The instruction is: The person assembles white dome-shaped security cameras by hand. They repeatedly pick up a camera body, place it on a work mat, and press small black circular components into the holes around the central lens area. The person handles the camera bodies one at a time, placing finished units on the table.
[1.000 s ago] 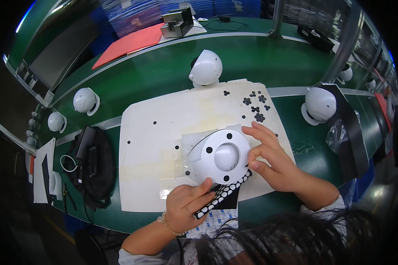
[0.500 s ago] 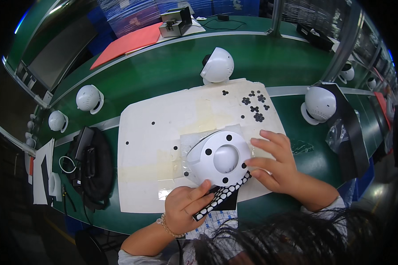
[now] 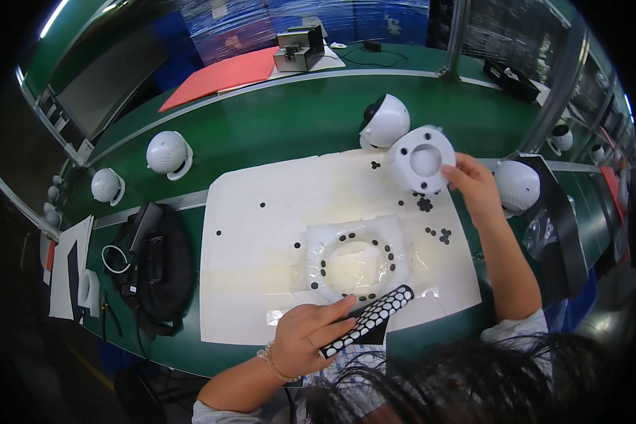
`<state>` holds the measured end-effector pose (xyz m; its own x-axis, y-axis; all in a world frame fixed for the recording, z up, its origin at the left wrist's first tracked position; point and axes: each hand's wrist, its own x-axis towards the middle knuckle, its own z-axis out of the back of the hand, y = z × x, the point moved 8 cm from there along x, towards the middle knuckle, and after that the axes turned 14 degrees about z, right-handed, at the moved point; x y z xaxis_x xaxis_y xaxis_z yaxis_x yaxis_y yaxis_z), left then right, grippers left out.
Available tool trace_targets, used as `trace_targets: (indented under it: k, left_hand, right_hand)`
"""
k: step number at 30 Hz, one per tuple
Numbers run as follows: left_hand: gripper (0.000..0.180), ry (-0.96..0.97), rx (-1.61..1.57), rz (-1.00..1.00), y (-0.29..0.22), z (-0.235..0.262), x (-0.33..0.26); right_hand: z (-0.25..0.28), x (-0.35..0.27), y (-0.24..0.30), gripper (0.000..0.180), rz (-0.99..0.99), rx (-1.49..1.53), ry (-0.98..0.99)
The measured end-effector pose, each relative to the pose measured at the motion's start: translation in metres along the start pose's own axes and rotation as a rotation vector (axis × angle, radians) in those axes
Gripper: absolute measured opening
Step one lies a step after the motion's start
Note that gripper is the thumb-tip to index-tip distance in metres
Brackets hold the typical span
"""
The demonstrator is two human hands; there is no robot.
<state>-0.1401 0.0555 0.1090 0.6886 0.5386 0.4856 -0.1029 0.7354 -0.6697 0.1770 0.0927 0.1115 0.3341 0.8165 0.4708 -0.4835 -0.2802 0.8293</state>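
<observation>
My right hand [image 3: 477,187] grips a white camera-like device [image 3: 401,178] by its edge, raised over the far right of the white board. Its round base faces up, with a recessed centre and several black round pads near the rim. My left hand [image 3: 300,340] holds a black strip with white round spots [image 3: 374,319] between its fingers, above the board's near edge. Beyond the strip lies a padded white ring [image 3: 401,258] taped to the board, dotted with black pads; nothing sits in it. Loose black pads [image 3: 425,204] lie in clusters on the board, partly behind the held device.
The white board [image 3: 247,283] covers the middle of the green bench. A similar white device [image 3: 390,120] stands just behind the held one; others stand right [image 3: 517,185] and left [image 3: 168,152]. A black bag [image 3: 173,268] lies left, a metal box [image 3: 298,55] at the back.
My right hand has taken hold of the white device and lifted it off the padded ring, away and to the right. My left hand still holds the spotted strip. The view has shifted slightly.
</observation>
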Motion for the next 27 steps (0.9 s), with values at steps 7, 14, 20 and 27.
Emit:
trace_targets:
  k: [7,14,20,27]
  left_hand:
    - [0.042,0.024,-0.02,-0.004,-0.001,-0.003,-0.002]
    - [0.046,0.066,-0.058,0.032,0.014,-0.009,-0.008]
    - [0.054,0.086,-0.102,0.126,0.013,-0.008,0.01]
    - [0.051,0.118,-0.12,0.1,0.01,-0.008,0.003]
  right_hand:
    - [0.027,0.052,-0.085,0.023,0.338,-1.221,0.111]
    - [-0.069,0.053,-0.069,0.033,0.486,-0.89,0.258]
    - [-0.062,0.116,-0.069,0.029,0.28,-0.82,0.005]
    - [-0.063,0.074,0.023,0.025,0.119,-0.008,0.071]
